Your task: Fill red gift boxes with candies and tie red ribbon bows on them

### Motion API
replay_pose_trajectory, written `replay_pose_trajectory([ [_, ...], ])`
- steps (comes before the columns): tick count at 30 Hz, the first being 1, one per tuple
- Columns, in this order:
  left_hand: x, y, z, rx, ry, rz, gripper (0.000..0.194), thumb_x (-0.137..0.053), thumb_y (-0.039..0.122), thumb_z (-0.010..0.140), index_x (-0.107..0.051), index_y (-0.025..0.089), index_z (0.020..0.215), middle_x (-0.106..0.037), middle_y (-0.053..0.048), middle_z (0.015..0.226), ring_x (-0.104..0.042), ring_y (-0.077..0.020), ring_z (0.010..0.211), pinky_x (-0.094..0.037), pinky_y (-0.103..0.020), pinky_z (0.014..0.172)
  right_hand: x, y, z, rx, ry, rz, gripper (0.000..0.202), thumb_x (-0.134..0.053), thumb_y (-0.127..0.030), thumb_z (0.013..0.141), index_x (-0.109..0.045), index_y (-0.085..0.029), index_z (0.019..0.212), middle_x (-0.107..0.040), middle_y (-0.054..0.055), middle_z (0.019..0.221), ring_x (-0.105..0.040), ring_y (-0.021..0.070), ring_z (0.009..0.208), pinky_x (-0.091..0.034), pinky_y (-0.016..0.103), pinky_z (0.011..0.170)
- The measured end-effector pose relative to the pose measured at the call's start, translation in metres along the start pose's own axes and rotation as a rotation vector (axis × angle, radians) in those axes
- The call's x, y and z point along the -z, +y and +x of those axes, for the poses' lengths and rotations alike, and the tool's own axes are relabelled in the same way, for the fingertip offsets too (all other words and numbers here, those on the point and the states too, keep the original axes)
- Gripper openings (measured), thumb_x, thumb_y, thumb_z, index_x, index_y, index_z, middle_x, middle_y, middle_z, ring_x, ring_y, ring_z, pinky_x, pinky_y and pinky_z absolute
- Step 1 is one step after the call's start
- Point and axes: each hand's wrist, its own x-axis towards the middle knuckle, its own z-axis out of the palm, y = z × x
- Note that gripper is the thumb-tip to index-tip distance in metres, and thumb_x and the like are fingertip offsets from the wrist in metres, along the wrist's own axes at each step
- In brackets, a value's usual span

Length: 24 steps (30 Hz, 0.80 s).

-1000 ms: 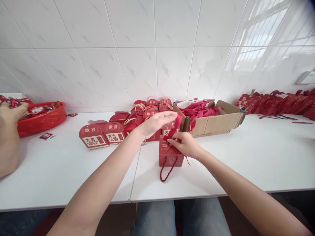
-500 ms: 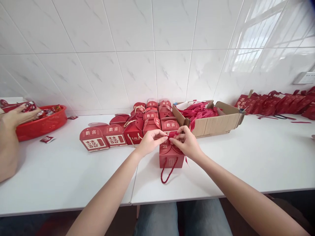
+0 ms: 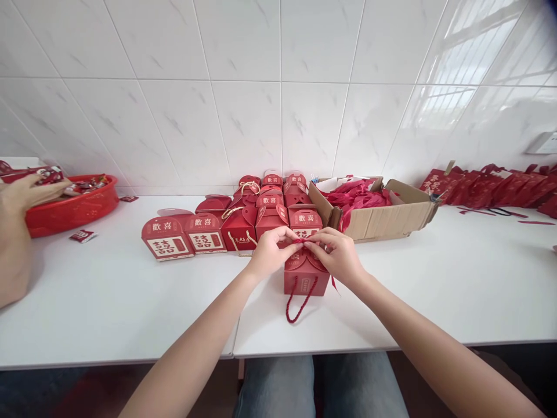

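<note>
A red gift box point(image 3: 306, 281) with a dark red rope handle point(image 3: 297, 317) hanging down its front stands on the white table. Above its top, my left hand point(image 3: 275, 249) pinches a red ribbon point(image 3: 300, 241) between thumb and fingers. My right hand point(image 3: 335, 251) pinches the same ribbon from the other side, its fingertips almost touching those of the left. Most of the ribbon is hidden by the fingers; a thin end hangs at the box's right side. Directly behind are several red boxes point(image 3: 272, 219) in rows, some with rope handles.
A cardboard box point(image 3: 387, 223) of red ribbons point(image 3: 361, 196) sits behind on the right. Red bags point(image 3: 500, 186) line the wall farther right. At left, another person's hand point(image 3: 32, 190) is over a red basin point(image 3: 78, 213); a small packet point(image 3: 83, 235) lies near it.
Both hands still pinch the ribbon, with the right hand's fingers now flatter and closer to the left's. The ribbon loop that stood up between them is lower. The view has shifted slightly.
</note>
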Motion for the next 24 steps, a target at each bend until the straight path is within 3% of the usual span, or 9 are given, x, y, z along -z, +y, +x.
replay_pose_trajectory([
  [5,-0.002,-0.005,0.0,-0.005,0.051,-0.015,0.019,-0.069,0.033,0.074,-0.061,0.016,0.075,-0.069,-0.005,0.08,-0.065,-0.0166,0.075,-0.052,-0.029,0.071,0.0,0.002,-0.004,0.038,-0.019,-0.064,0.009,-0.065,-0.024,0.079,-0.072,-0.02,0.075,-0.062,0.007,0.086,-0.062,0.0182,0.075,-0.053,0.032,0.067],
  [8,-0.002,-0.007,0.0,-0.02,0.04,-0.04,0.019,-0.069,0.033,0.074,-0.061,0.016,0.075,-0.069,-0.005,0.08,-0.065,-0.0163,0.074,-0.052,-0.028,0.07,0.001,0.002,-0.004,0.031,-0.044,-0.099,0.012,-0.062,-0.024,0.08,-0.073,-0.022,0.076,-0.063,0.009,0.094,-0.061,0.0225,0.088,-0.05,0.04,0.081],
  [11,-0.001,-0.008,0.001,-0.045,0.057,-0.005,0.016,-0.068,0.031,0.074,-0.062,0.016,0.074,-0.069,-0.005,0.078,-0.065,-0.0164,0.073,-0.052,-0.028,0.07,0.004,0.0,0.0,-0.105,-0.095,-0.037,0.014,-0.061,-0.028,0.08,-0.074,-0.023,0.076,-0.061,0.01,0.114,-0.052,0.0289,0.112,-0.041,0.048,0.096],
  [14,-0.004,-0.01,0.001,-0.065,0.11,0.024,0.013,-0.067,0.028,0.074,-0.063,0.016,0.072,-0.069,-0.005,0.077,-0.064,-0.0165,0.071,-0.051,-0.029,0.068,0.008,-0.003,0.006,-0.327,-0.262,0.195,0.02,-0.059,-0.035,0.082,-0.072,-0.021,0.075,-0.047,0.008,0.137,-0.047,0.0283,0.123,-0.04,0.044,0.098],
  [16,-0.009,-0.012,0.002,-0.073,0.149,0.017,0.011,-0.067,0.026,0.074,-0.064,0.016,0.073,-0.069,-0.005,0.076,-0.064,-0.0168,0.072,-0.051,-0.029,0.069,0.009,-0.006,0.008,-0.368,-0.348,0.263,0.025,-0.055,-0.035,0.084,-0.069,-0.019,0.07,-0.041,0.008,0.144,-0.04,0.0269,0.131,-0.034,0.042,0.104],
  [20,-0.017,-0.014,0.002,-0.079,0.176,-0.008,0.01,-0.063,0.027,0.077,-0.061,0.017,0.077,-0.068,-0.005,0.08,-0.065,-0.0165,0.075,-0.052,-0.029,0.071,0.005,-0.01,0.006,-0.35,-0.321,0.273,0.03,-0.051,-0.032,0.087,-0.061,-0.019,0.062,-0.049,0.011,0.138,-0.025,0.0244,0.14,-0.024,0.044,0.109],
  [24,-0.011,-0.011,-0.002,-0.111,0.228,0.051,0.016,-0.065,0.03,0.076,-0.057,0.019,0.083,-0.064,-0.003,0.084,-0.063,-0.0158,0.079,-0.051,-0.029,0.076,-0.001,-0.011,0.001,-0.391,-0.259,0.367,0.03,-0.052,-0.035,0.086,-0.062,-0.02,0.062,-0.064,0.012,0.118,-0.034,0.0245,0.136,-0.033,0.043,0.104],
])
